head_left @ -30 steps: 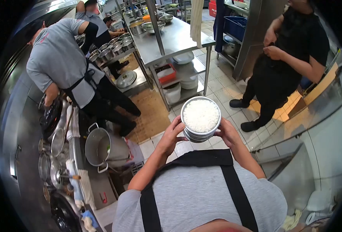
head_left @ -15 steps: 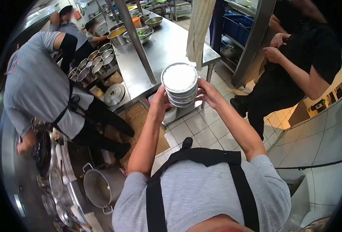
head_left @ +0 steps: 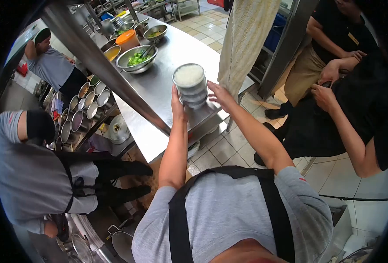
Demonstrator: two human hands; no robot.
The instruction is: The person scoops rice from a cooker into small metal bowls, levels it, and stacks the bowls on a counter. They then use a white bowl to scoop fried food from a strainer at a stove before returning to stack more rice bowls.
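A stack of round metal bowls [head_left: 193, 94], the top one filled with white rice [head_left: 189, 75], is upright between my two hands over the front part of the steel table. My left hand [head_left: 178, 104] grips the stack's left side, thumb up near the top rim. On the right side, my right hand [head_left: 222, 97] has its fingertips at the bowls, fingers slightly spread. Motion blurs the lower bowls.
On the steel table [head_left: 183, 44] stand a bowl of green vegetables [head_left: 137, 58] and an orange-lidded container [head_left: 127, 40]. A slanted metal post [head_left: 108, 72] and hanging cloth [head_left: 245, 44] flank the stack. Co-workers stand left [head_left: 36, 171] and right [head_left: 356, 105]. Several pots [head_left: 77, 120] sit left.
I have moved forward to the table, and the bowl stack now overlaps its top instead of the floor beyond its edge. More of another person shows at the right.
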